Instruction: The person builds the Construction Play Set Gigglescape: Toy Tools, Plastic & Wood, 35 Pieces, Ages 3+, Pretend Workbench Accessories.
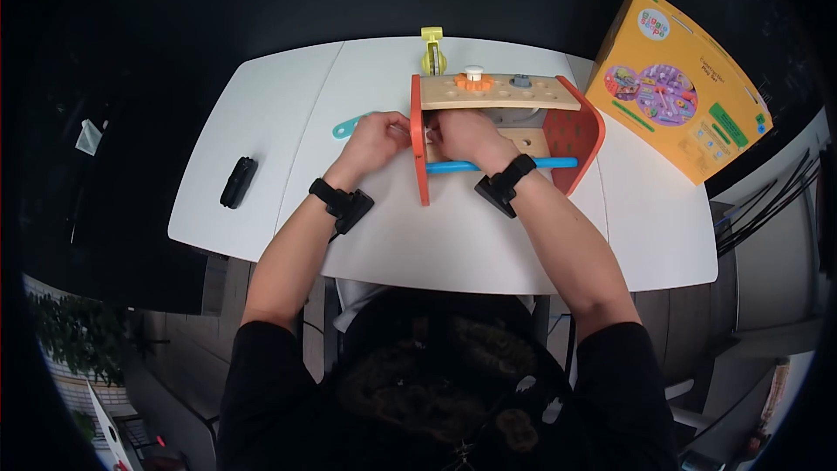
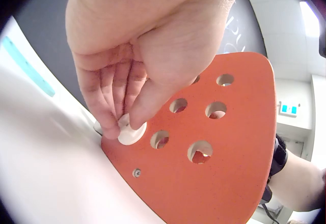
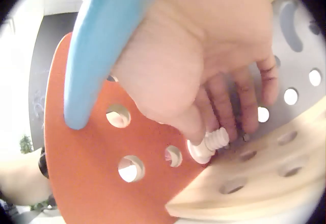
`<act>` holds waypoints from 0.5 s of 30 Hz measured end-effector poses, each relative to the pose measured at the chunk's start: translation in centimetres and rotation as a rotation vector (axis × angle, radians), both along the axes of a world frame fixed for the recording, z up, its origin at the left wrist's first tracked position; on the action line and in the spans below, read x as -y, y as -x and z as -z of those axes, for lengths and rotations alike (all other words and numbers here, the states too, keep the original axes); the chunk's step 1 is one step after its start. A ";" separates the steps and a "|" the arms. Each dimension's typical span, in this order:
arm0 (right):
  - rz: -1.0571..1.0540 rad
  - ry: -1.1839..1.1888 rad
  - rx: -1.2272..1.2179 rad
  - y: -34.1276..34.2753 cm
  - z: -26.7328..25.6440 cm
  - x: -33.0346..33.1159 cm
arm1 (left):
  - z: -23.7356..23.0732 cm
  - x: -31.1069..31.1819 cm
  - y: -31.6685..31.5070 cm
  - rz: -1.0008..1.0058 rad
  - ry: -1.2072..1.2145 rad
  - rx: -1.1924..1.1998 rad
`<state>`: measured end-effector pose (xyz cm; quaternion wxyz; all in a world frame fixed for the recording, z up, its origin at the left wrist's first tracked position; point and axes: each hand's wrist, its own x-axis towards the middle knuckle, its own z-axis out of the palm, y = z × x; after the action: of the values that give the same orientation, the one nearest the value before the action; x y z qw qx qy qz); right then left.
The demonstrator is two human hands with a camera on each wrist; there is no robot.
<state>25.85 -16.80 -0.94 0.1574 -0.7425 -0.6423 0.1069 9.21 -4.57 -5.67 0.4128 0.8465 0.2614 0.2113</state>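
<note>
A toy workbench point(image 1: 501, 92) has orange side panels and a pale wooden top. Outside its left side panel point(image 2: 224, 178), my left hand point(image 1: 375, 144) pinches the round white head point(image 2: 133, 134) of a toy bolt between thumb and fingers. The head sits against the panel near its lower edge. Inside the bench, my right hand point(image 1: 471, 137) has thumb and fingertips around a white nut point(image 3: 199, 152) on the bolt's threaded white shaft point(image 3: 218, 139). This is close above the lower wooden shelf point(image 3: 265, 175). A blue bar point(image 3: 99, 45) crosses in front of the right hand.
An orange gear with a white knob point(image 1: 473, 78) and a grey piece point(image 1: 520, 81) sit on the bench top. Behind stands a yellow-green toy point(image 1: 433, 52). A teal holed strip point(image 1: 345, 129) and a black case point(image 1: 237, 182) lie left; a yellow box point(image 1: 680, 78) leans right.
</note>
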 end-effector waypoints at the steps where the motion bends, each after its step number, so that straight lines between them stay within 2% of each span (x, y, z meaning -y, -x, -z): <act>1: 0.021 -0.064 -0.004 0.0 -0.2 0.2 | 0.0 0.0 0.0 -0.002 -0.007 0.007; 3: 0.048 -0.075 -0.058 0.4 -2.0 1.5 | 0.0 0.2 0.0 -0.020 0.039 -0.014; 5: -0.039 -0.045 -0.096 0.3 -2.5 3.2 | -0.6 0.7 0.3 -0.040 0.010 -0.047; 7: -0.050 -0.018 -0.038 0.2 -2.7 5.3 | -0.7 0.6 0.1 -0.060 -0.018 -0.074; 10: -0.111 -0.474 -0.148 -0.3 -3.7 9.5 | -0.2 0.6 0.2 -0.098 0.099 -0.013; 11: -0.094 -0.594 -0.174 -0.9 -4.4 10.7 | -1.0 1.2 0.1 -0.129 0.248 0.002; 12: -0.013 -0.768 -0.123 -2.0 -4.6 11.5 | -1.8 1.9 0.2 -0.159 0.399 0.016; 13: 0.071 -0.941 -0.071 -3.3 -4.8 12.4 | -2.4 2.3 0.3 -0.166 0.402 0.020; 15: 0.355 -0.982 0.043 -5.9 -6.7 14.6 | -3.5 2.6 0.3 -0.136 0.550 0.082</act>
<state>31.76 -31.40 5.73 0.4895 -0.6804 -0.4842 -0.2508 8.87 -7.18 -2.19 0.6219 0.6741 0.3483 0.1936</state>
